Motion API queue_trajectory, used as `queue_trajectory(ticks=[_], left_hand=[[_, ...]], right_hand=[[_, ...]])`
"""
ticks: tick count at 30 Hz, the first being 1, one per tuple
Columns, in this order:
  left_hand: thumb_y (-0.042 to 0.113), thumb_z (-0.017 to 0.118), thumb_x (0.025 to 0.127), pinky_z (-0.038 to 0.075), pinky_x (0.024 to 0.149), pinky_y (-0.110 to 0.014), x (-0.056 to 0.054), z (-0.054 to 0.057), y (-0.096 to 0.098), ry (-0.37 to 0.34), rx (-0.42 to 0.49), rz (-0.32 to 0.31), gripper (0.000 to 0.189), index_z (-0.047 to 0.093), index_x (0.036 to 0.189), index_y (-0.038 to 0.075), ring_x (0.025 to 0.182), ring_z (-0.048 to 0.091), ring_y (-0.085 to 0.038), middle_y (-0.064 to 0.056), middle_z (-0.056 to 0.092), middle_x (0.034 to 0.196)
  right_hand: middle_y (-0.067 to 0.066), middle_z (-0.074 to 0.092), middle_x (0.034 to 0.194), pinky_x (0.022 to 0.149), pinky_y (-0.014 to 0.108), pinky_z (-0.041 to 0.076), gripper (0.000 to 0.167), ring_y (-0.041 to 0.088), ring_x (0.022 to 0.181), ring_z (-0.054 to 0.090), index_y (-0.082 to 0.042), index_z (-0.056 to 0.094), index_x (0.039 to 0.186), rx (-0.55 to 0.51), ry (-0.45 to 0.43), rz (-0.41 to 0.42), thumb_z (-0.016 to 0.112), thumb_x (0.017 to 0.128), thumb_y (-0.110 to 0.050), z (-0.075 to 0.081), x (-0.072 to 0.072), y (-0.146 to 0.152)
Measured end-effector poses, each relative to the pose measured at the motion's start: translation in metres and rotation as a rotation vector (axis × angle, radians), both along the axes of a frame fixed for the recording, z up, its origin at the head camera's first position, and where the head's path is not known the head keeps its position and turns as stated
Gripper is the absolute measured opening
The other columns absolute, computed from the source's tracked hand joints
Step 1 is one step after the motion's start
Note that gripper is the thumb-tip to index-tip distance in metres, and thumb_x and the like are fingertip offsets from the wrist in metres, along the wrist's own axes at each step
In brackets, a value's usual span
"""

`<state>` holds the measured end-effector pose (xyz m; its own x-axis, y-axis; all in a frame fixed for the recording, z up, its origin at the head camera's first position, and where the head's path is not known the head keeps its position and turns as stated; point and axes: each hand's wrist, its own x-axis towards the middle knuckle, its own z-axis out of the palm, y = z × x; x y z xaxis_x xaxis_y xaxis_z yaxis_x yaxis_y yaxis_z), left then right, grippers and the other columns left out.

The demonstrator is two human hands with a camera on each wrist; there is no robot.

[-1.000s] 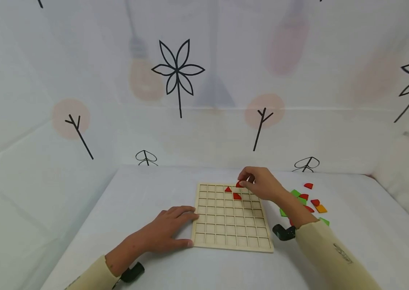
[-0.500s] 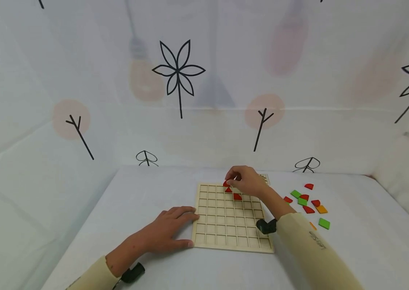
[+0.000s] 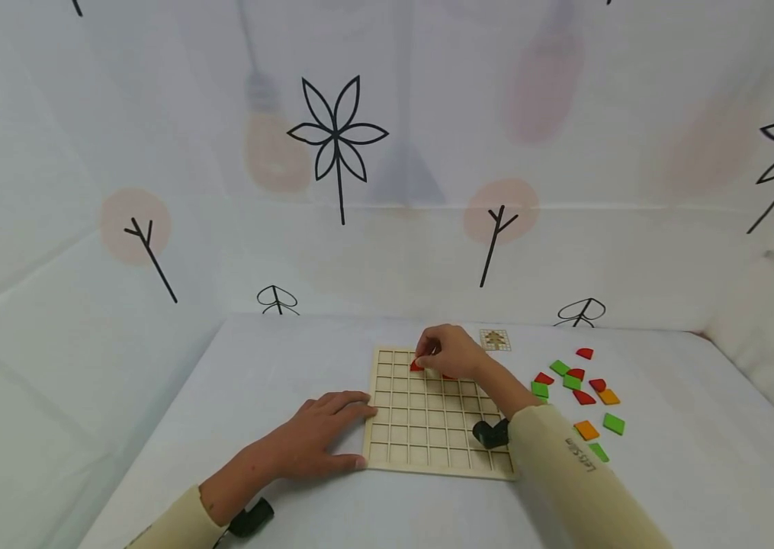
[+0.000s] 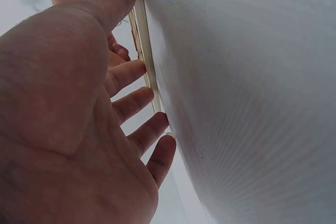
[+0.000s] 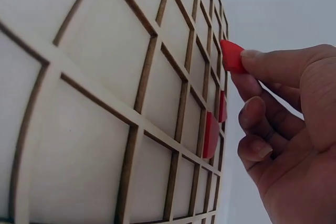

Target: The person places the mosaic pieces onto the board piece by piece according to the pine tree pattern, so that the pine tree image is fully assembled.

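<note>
A wooden grid board [image 3: 421,438] lies on the white table. My right hand [image 3: 451,352] is over its far rows, pinching a small red piece with a curved edge [image 5: 232,56] between thumb and fingertips. In the right wrist view, the held piece is at the grid, and two more red pieces [image 5: 211,135] sit in cells close by; the hand mostly covers them in the head view. At the board's left edge rests my left hand [image 3: 314,435], its fingers extended. The left wrist view shows its thumb and fingers along the board's side [image 4: 142,27].
To the right of the board lie scattered flat pieces: several red ones [image 3: 584,397], several green ones [image 3: 613,424] and a couple of orange ones [image 3: 586,430]. A small card with a tree pattern [image 3: 495,340] lies behind the board's far right corner. White patterned cloth surrounds the table.
My right hand has moved left over the far rows and a little nearer, carrying the red piece. The tree card has come into sight behind it. The left hand stays put.
</note>
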<state>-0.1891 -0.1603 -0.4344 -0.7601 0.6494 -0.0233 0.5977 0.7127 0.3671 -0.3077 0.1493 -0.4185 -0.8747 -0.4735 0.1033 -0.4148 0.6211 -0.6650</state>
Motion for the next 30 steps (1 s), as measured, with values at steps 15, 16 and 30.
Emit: queue_trajectory(ticks=[15,16,30], left_hand=[[0.063,0.068,0.098,0.035,0.117,-0.059,0.0012,0.0004,0.0010,-0.002,-0.010,0.002,0.073,0.043,0.161,0.036,0.154,0.035,-0.022,0.009,0.036,0.167],[0.063,0.068,0.098,0.035,0.117,-0.058,0.0013,0.0007,0.0011,-0.004,-0.009,0.002,0.073,0.043,0.161,0.036,0.154,0.035,-0.022,0.009,0.036,0.167],[0.061,0.068,0.098,0.033,0.119,-0.060,0.0008,0.0010,0.0011,-0.013,-0.010,0.005,0.072,0.042,0.161,0.036,0.156,0.032,-0.022,0.010,0.034,0.168]], right_hand=[[-0.002,0.069,0.086,0.069,0.035,0.050,0.009,0.015,0.071,0.059,-0.013,0.075,0.089,0.037,-0.005,-0.012,0.077,0.098,-0.011,-0.0039,0.0057,-0.0027],[-0.003,0.069,0.086,0.069,0.035,0.050,0.009,0.015,0.072,0.059,-0.013,0.075,0.089,0.042,-0.006,-0.014,0.077,0.098,-0.011,-0.0042,0.0059,-0.0030],[-0.003,0.068,0.093,0.075,0.034,0.052,0.009,0.013,0.077,0.060,-0.013,0.078,0.092,0.071,0.007,-0.013,0.075,0.099,-0.011,-0.0066,0.0049,-0.0035]])
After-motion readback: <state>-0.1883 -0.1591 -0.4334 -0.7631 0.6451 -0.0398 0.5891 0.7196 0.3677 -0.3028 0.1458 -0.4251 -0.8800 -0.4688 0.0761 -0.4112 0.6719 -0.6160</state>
